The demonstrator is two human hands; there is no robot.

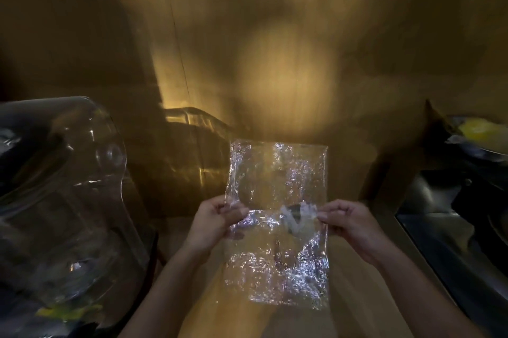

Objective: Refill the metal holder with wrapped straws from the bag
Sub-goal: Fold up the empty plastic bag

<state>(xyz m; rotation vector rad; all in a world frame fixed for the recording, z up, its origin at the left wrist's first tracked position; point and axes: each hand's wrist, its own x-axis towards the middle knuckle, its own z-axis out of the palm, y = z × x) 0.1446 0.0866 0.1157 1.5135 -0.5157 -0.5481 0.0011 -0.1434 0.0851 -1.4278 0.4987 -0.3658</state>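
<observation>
A crinkled clear plastic bag [277, 222] hangs upright in front of me, held at mid-height by both hands. My left hand [214, 219] pinches its left edge and my right hand [349, 220] pinches its right edge. Something whitish and crumpled [295, 218] shows through the plastic near my right fingers; I cannot tell whether it is wrapped straws. The bag looks nearly flat. No metal holder is visible.
A clear plastic chair [63, 194] stands at the left, a second clear chair back [192, 117] behind it. A wooden tabletop [357, 296] lies below the bag. At the right are a dark metal surface [450, 241] and something yellow [481, 130]. The scene is dim and blurred.
</observation>
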